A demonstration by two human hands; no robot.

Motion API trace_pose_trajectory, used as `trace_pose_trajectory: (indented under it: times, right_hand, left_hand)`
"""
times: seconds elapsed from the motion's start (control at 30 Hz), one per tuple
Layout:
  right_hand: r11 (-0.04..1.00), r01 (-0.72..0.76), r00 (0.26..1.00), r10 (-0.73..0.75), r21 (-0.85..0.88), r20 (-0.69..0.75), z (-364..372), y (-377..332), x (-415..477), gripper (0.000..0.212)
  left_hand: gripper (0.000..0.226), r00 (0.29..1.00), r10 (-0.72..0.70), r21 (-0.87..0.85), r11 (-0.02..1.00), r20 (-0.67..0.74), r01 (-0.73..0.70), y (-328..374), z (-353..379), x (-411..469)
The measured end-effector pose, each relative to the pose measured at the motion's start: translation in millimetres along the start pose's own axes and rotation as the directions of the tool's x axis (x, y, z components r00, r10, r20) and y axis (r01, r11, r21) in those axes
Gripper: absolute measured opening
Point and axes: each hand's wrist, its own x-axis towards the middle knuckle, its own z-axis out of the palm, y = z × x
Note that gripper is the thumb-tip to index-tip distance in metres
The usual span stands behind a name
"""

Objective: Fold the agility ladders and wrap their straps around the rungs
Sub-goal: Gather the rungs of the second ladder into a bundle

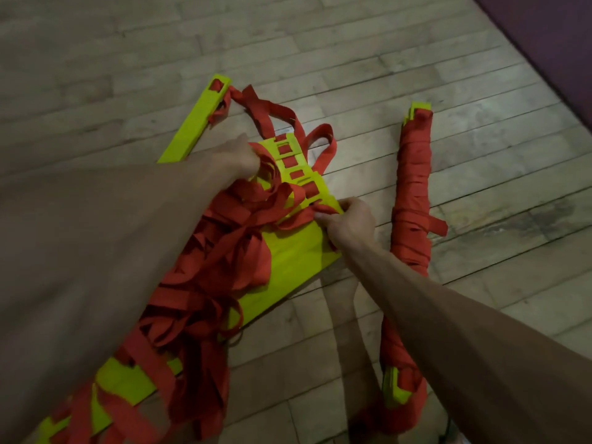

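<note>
A loose agility ladder lies on the floor in front of me: yellow-green flat rungs (pixel 298 251) fanned in a stack, with tangled red straps (pixel 221 245) heaped over their left side. My left hand (pixel 234 155) reaches into the straps near the stack's far end, fingers curled among them. At the stack's right edge my right hand (pixel 347 221) pinches a red strap against the nearest rung. One single rung (pixel 198 118) sticks out to the far left. A second ladder (pixel 413 200) lies to the right, folded into a bundle and wound in red strap.
The floor (pixel 352 75) is pale wooden boards. A dark purple mat or surface (pixel 551 36) fills the upper right corner. The wrapped bundle's near end (pixel 395 386) lies under my right forearm.
</note>
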Motion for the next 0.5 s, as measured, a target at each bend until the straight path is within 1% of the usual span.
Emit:
trace_pose_trajectory:
  times: [0.03,0.1,0.2,0.27,0.37,0.43,0.5]
  right_hand:
    - [1.000,0.005,1.000,-0.005,0.000,-0.001,1,0,1,0.046]
    - [1.000,0.019,1.000,-0.019,0.004,0.001,5,2,4,0.046]
    - [0.999,0.049,0.999,-0.049,-0.006,-0.016,9,4,8,0.041]
    - [0.995,0.085,0.996,-0.086,-0.046,-0.015,9,4,8,0.039]
    - [0.989,0.108,0.994,-0.108,-0.099,0.003,7,7,7,0.041]
    - [0.986,0.116,0.993,-0.118,-0.115,-0.004,7,9,6,0.042]
    - [0.990,0.110,0.993,-0.114,-0.091,-0.034,8,7,4,0.045]
  left_hand:
    - [0.052,1.000,-0.019,0.027,0.999,0.025,0.018,-5,2,6]
    - [0.055,0.999,-0.028,0.100,0.995,0.032,0.025,-11,3,12]
    - [0.075,0.995,-0.086,0.176,0.982,0.057,0.075,-19,1,15]
    - [0.081,0.992,-0.109,0.188,0.977,0.056,0.097,-23,0,18]
    - [0.078,0.995,-0.082,0.233,0.970,0.057,0.066,-21,-1,18]
    - [0.071,0.998,-0.054,0.243,0.969,0.023,0.047,-21,-1,11]
    - [0.063,1.000,0.020,0.263,0.965,-0.020,-0.014,-24,-1,6]
